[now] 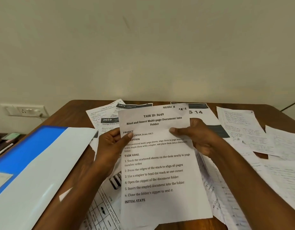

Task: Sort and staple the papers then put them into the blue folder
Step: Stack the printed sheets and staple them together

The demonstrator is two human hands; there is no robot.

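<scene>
I hold a printed sheet [160, 163] headed "TASK ID: 3649" up over the desk. My left hand [110, 146] pinches its left edge, thumb on the front. My right hand [198, 138] pinches its right edge, thumb on the print and fingers behind. Several other printed and handwritten papers [239, 130] lie scattered on the desk under and around it. The blue folder [24, 155] lies at the left, with a pale translucent cover [43, 171] over most of it. No stapler is in view.
The brown wooden desk [80, 110] stands against a plain wall. A wall socket [25, 110] with a plug sits low at the left. Pens and small items [5, 143] lie past the desk's left edge. A cable [291, 105] runs at the far right.
</scene>
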